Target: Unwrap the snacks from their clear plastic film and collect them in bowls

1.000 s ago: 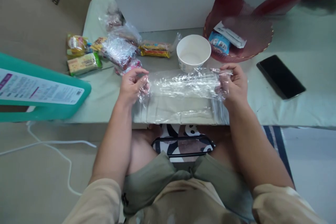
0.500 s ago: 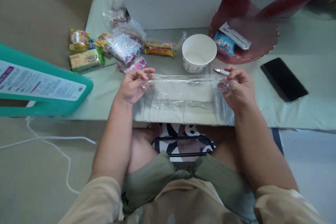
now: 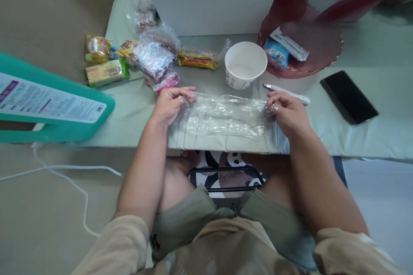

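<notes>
The left hand (image 3: 170,105) has its grip pinched shut on the left end of a clear plastic bag (image 3: 226,116). The right hand (image 3: 288,111) has its grip pinched shut on the right end of the same bag. The bag is pulled flat between the two hands. It lies crinkled on the worktop (image 3: 355,137), close to the near edge, right in front of the person.

At 12 o'clock from the bag stands a white paper bowl (image 3: 245,65), just past the bag and not touching it. At 1 o'clock from the right hand lies a white plastic spoon (image 3: 287,93), just beside the fingers. Farther out at 3 o'clock lies a black phone (image 3: 348,97), flat and well apart from the hand.

At 1 o'clock from the bowl sits a red plate (image 3: 322,58) with small packets on it. Behind it leans a red and white sign.

At 11 o'clock from the left hand is a heap of snack packets (image 3: 151,58), some in shiny wrap. At 9 o'clock, well apart, a teal box (image 3: 54,107) hangs over the left edge of the worktop.
</notes>
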{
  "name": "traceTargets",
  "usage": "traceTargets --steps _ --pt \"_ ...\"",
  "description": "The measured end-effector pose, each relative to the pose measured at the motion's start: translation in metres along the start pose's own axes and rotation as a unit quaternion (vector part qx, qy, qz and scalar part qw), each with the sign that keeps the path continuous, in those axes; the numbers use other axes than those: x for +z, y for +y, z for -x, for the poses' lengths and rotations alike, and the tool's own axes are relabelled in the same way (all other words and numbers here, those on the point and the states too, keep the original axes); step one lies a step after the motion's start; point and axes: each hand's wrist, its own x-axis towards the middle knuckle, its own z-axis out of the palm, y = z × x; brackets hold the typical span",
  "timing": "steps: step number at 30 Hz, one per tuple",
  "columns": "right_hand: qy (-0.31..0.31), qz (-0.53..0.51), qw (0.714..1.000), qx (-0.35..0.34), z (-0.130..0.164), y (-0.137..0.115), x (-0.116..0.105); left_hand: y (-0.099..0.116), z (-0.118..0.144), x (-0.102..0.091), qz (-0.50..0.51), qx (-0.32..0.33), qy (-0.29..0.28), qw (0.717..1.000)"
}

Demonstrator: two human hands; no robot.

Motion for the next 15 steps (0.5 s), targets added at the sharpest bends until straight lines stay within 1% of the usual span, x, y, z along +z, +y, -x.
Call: traceTargets --steps 2,3,5,7,8,9,10,11,12,13,14,15 --pt "0.019 0.029 0.999 -0.024 -0.001 0.002 -0.002 0.003 0.002 0.001 0.011 -0.024 -0.018 0.999" --pt "0.035 0.046 0.998 -0.027 -0.001 0.003 -0.003 0.004 0.002 0.001 0.015 -0.029 -0.016 0.999" --pt "0.096 0.087 0.99 -0.053 0.0 0.001 -0.004 0.003 0.001 0.001 0.028 -0.032 -0.004 0.999" --pt "0.185 0.125 0.967 -0.125 0.007 -0.006 -0.004 0.002 0.0 0.001 0.035 -0.029 0.007 0.999" --pt "0.213 0.136 0.953 -0.168 0.012 -0.01 -0.002 0.002 -0.001 0.002 0.033 -0.027 0.008 0.999" --pt "0.214 0.143 0.943 -0.21 0.018 -0.014 0.0 0.002 -0.001 0.002 0.028 -0.025 0.008 0.999" --pt "0.188 0.155 0.937 -0.25 0.024 -0.019 0.005 0.002 -0.002 0.003 0.021 -0.024 0.008 0.999" --pt "0.137 0.176 0.932 -0.284 0.031 -0.023 0.01 0.002 -0.002 0.003 0.013 -0.021 0.008 1.0" --pt "0.074 0.209 0.926 -0.307 0.038 -0.026 0.017 0.001 -0.003 0.004 0.007 -0.018 0.009 1.0" --pt "0.009 0.249 0.915 -0.318 0.043 -0.029 0.025 0.001 -0.003 0.004 0.003 -0.012 0.009 1.0" --pt "-0.041 0.29 0.902 -0.318 0.047 -0.03 0.033 0.0 -0.004 0.005 0.002 -0.004 0.009 1.0" --pt "-0.073 0.327 0.89 -0.31 0.05 -0.03 0.041 -0.001 -0.005 0.005 0.005 0.004 0.007 1.0"
